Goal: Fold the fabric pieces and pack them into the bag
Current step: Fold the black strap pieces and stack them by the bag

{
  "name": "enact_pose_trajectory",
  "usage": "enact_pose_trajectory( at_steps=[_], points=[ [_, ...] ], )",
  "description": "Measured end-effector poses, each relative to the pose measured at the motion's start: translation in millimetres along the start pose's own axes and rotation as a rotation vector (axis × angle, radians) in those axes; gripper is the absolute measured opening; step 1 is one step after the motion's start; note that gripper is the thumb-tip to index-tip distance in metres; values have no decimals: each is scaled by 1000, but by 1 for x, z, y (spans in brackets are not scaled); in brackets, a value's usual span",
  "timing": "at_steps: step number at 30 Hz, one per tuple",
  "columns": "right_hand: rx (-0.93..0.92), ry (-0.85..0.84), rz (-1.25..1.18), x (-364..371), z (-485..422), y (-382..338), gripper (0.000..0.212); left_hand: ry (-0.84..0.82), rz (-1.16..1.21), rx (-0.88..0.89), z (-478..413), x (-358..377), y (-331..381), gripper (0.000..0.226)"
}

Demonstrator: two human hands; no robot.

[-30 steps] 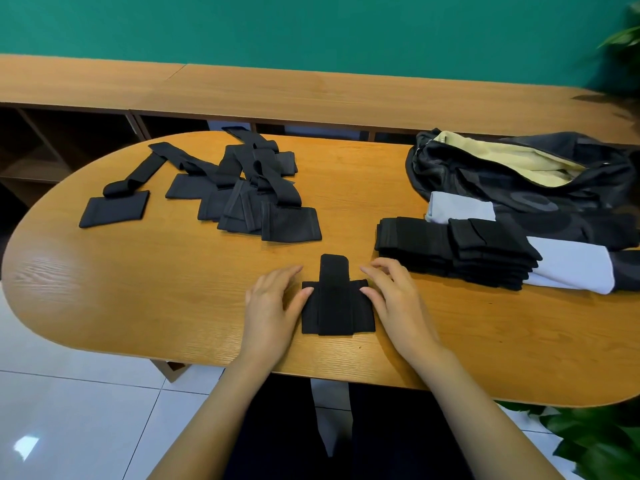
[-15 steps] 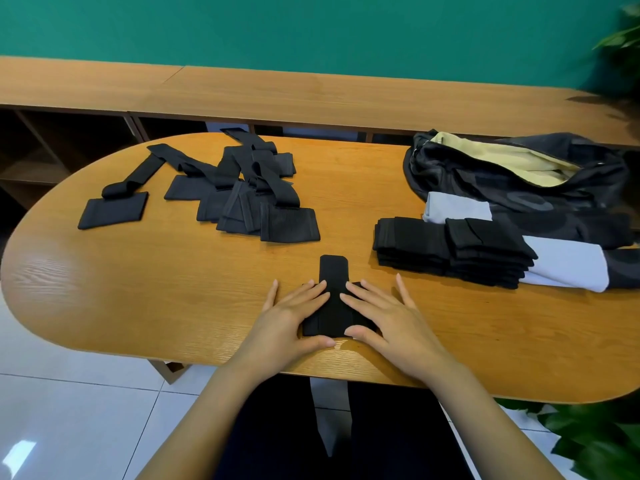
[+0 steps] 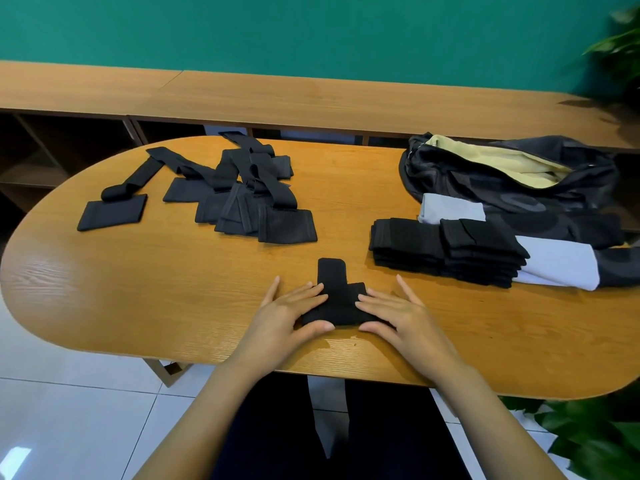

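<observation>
A black fabric piece (image 3: 334, 299) lies near the table's front edge, its strap end pointing away from me. My left hand (image 3: 289, 315) rests flat on its left side and my right hand (image 3: 398, 315) on its right side, fingers straight, thumbs at the near edge. A heap of unfolded black pieces (image 3: 242, 199) lies at the back left, with one single piece (image 3: 112, 216) further left. A stack of folded black pieces (image 3: 443, 251) sits to the right. Behind it lies the dark bag (image 3: 519, 181), open, with a yellow lining.
The oval wooden table (image 3: 173, 292) has a curved front edge close to my hands. A white-grey cloth (image 3: 557, 268) lies under the folded stack by the bag. A long wooden shelf unit (image 3: 311, 98) runs behind the table. Green plants (image 3: 595, 434) stand at the right.
Both hands moved from the sides of the piece onto it, folding its side flaps inward, then slid slightly apart, pressing it flat. The piece now looks narrower.
</observation>
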State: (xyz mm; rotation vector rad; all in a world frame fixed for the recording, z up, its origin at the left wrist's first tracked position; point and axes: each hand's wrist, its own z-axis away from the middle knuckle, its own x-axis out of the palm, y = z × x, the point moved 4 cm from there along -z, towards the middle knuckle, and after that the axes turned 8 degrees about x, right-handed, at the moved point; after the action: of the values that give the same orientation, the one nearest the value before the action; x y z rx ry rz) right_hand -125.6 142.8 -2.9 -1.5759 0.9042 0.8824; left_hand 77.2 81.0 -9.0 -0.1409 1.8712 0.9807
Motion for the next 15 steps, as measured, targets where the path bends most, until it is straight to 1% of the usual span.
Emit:
enact_pose_trajectory(
  at_steps=[4, 9, 11, 13, 15],
  points=[
    [51, 60, -83, -4, -1, 0, 55, 44, 49, 31, 4, -2, -1, 81],
    [82, 169, -170, -7, 0, 1, 52, 183, 109, 78, 13, -4, -4, 61],
    [92, 168, -184, -6, 1, 2, 48, 239, 154, 56, 14, -7, -4, 59],
    [96, 160, -183, -6, 1, 2, 39, 273, 185, 26, 14, -9, -3, 57],
    [92, 177, -176, -5, 0, 1, 31, 291, 199, 11, 12, -12, 0, 45]
  ],
)
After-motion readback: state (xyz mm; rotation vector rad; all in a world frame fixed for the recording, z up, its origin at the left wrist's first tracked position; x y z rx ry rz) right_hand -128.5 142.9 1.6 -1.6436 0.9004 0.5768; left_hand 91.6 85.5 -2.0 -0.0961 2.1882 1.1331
